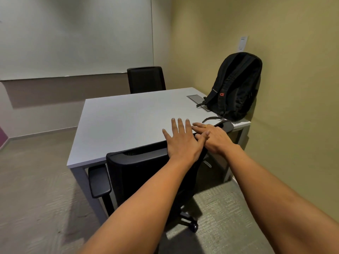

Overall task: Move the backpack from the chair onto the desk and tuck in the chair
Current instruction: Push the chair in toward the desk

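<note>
Black chair (145, 173) sits directly ahead of both hands, fingers (180, 125) spread flat on its backrest top, apparently nearly under the tabletop (124, 121).

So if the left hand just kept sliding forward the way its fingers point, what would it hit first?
Probably nothing soon. The left hand points across the bare desk top toward the far chair; the backpack stands off to the right of that line, though depth is hard to judge.
</note>
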A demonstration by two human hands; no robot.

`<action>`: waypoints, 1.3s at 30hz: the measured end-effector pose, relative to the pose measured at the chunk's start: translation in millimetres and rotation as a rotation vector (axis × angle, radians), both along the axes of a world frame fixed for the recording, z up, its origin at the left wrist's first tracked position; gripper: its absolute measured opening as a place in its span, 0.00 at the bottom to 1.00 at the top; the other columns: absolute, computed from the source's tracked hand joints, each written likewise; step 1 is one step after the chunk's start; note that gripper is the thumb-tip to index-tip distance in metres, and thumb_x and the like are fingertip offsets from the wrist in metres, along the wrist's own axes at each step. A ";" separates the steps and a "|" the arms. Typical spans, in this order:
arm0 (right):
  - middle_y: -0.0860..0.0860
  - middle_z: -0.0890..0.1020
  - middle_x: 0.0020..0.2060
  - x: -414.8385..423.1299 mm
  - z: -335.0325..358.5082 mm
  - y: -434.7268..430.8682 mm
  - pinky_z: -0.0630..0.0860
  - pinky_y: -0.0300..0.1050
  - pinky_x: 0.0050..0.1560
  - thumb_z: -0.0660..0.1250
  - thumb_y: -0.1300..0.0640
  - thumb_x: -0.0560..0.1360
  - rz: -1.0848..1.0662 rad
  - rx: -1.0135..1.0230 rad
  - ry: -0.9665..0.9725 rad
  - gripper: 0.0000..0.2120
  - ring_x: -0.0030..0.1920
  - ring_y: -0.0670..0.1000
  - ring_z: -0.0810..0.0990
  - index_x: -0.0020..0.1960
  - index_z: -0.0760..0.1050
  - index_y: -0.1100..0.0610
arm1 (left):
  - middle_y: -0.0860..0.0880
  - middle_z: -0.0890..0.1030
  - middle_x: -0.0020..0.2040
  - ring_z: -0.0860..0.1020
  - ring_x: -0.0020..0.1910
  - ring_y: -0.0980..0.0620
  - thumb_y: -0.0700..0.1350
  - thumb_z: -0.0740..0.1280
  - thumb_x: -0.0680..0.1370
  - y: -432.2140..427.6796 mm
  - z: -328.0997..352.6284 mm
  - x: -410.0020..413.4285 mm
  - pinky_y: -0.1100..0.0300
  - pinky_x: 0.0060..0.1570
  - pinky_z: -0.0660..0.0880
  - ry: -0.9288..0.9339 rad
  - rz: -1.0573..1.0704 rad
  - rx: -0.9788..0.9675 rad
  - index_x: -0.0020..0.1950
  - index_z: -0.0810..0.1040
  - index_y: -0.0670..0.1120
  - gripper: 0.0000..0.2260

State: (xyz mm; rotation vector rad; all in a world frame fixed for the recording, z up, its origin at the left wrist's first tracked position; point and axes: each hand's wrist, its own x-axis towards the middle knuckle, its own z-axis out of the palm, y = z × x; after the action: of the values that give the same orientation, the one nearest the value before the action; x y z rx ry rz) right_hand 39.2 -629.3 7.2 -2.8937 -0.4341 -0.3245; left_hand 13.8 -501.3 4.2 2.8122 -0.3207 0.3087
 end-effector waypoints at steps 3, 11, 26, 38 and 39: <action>0.48 0.66 0.71 4.5 0.2 -5.0 0.65 0.53 0.60 0.54 0.50 0.78 0.034 -0.008 0.007 0.20 0.62 0.55 0.68 0.69 0.65 0.48 | 0.43 0.47 0.77 0.40 0.75 0.44 0.69 0.40 0.73 -3.7 0.8 2.1 0.39 0.71 0.42 -0.017 0.040 0.001 0.75 0.46 0.46 0.38; 0.52 0.71 0.67 1.9 -4.3 -1.9 0.69 0.52 0.55 0.52 0.47 0.77 0.152 -0.020 -0.085 0.21 0.62 0.54 0.68 0.68 0.68 0.51 | 0.46 0.51 0.77 0.43 0.76 0.48 0.67 0.40 0.74 15.0 -1.5 -4.0 0.44 0.72 0.43 -0.030 0.123 0.066 0.75 0.50 0.45 0.36; 0.49 0.73 0.31 -9.8 -6.5 -10.8 0.61 0.44 0.31 0.40 0.26 0.66 0.347 -0.052 -0.163 0.37 0.33 0.51 0.73 0.41 0.71 0.56 | 0.46 0.57 0.76 0.51 0.76 0.48 0.74 0.39 0.65 70.5 2.6 -26.7 0.46 0.72 0.52 0.003 0.160 0.214 0.74 0.56 0.46 0.46; 0.47 0.66 0.24 -14.3 -11.3 -35.6 0.54 0.43 0.27 0.41 0.27 0.67 0.347 0.062 -0.157 0.30 0.26 0.46 0.64 0.28 0.59 0.53 | 0.45 0.73 0.67 0.67 0.68 0.45 0.75 0.38 0.65 43.0 5.4 -32.0 0.48 0.63 0.67 -0.050 0.142 0.279 0.67 0.68 0.44 0.47; 0.47 0.66 0.24 -14.5 -11.7 -39.0 0.54 0.43 0.27 0.41 0.28 0.68 0.343 0.065 -0.167 0.30 0.26 0.46 0.64 0.28 0.59 0.53 | 0.45 0.74 0.65 0.68 0.66 0.45 0.75 0.37 0.65 39.5 5.2 -31.7 0.49 0.61 0.68 -0.063 0.141 0.284 0.66 0.69 0.43 0.47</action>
State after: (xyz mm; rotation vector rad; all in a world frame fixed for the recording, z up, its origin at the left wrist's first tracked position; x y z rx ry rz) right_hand 24.7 -668.4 -4.5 -2.6730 -0.9139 -0.5114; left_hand -17.8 -461.8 9.4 3.1175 -0.1932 0.4128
